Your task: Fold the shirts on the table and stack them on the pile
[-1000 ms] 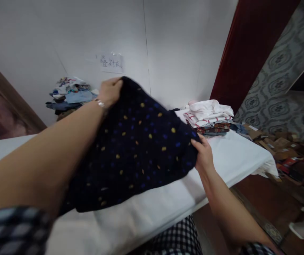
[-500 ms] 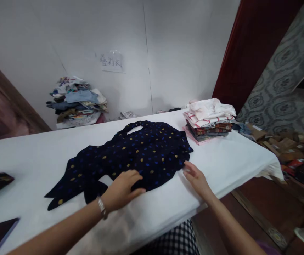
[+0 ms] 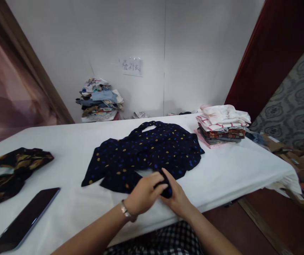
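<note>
A dark navy shirt with blue and yellow dots [image 3: 146, 152] lies spread on the white table [image 3: 234, 166], collar toward the wall. My left hand [image 3: 144, 193], with a bracelet on its wrist, and my right hand [image 3: 175, 196] meet at the shirt's near hem. Both pinch a small bunched fold of the dark fabric between their fingers.
A stack of folded shirts [image 3: 222, 124] stands at the table's right. A dark patterned garment [image 3: 7, 171] and a black phone [image 3: 24, 219] lie at the left. A heap of clothes [image 3: 100, 101] sits against the wall. Cardboard clutter [image 3: 298, 159] covers the floor at the right.
The shirt was held up a second ago and then laid flat on the table. My two hands have come together at its near hem and closed on the fabric.
</note>
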`<control>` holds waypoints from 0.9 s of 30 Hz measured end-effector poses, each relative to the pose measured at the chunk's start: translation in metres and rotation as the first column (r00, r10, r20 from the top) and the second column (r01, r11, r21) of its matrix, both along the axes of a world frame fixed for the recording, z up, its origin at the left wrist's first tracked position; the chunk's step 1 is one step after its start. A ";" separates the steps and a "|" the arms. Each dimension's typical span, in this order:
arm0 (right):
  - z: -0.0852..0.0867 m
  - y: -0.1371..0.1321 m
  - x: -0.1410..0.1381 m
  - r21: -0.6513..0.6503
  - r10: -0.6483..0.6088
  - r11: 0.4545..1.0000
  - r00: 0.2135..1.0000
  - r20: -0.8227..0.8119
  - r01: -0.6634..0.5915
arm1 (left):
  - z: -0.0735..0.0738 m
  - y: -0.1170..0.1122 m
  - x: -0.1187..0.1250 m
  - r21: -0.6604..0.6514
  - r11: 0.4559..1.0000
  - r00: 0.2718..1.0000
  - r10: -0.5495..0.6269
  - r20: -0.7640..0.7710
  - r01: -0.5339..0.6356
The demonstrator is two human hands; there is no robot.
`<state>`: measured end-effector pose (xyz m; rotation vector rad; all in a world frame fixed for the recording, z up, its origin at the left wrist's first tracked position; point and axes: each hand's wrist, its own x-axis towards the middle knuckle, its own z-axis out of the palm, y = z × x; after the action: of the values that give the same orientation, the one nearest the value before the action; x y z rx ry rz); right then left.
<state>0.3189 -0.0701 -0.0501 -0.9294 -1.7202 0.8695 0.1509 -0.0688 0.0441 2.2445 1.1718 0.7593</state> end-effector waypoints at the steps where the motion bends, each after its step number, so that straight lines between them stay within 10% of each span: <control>1: 0.002 0.001 -0.001 0.020 -0.020 1.000 0.998 -0.058 0.021 | 0.005 -0.004 0.011 0.004 0.996 0.996 -0.085 0.033 0.084; 6: 0.024 0.000 0.028 -0.228 -0.205 0.964 0.930 -0.306 0.138 | -0.002 0.007 -0.001 0.083 0.996 0.983 -0.056 0.173 0.042; 14: 0.036 -0.011 0.083 -0.442 -0.357 0.897 0.598 -0.718 0.005 | -0.068 0.060 -0.082 0.387 0.887 0.860 0.389 -0.330 -0.253; 23: 0.055 -0.005 0.096 -0.343 -0.377 0.925 0.509 -0.774 0.164 | -0.055 0.080 -0.108 0.570 0.730 0.728 0.614 -0.305 -0.377; 27: 0.054 -0.005 0.100 -0.410 -0.419 0.902 0.516 -0.748 0.138 | -0.057 0.067 -0.129 0.454 0.841 0.758 0.495 -0.424 -0.295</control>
<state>0.4186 -0.0748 0.0035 -0.7635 -0.5831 1.1209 0.0214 -0.0022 -0.0128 2.6404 1.9777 0.5472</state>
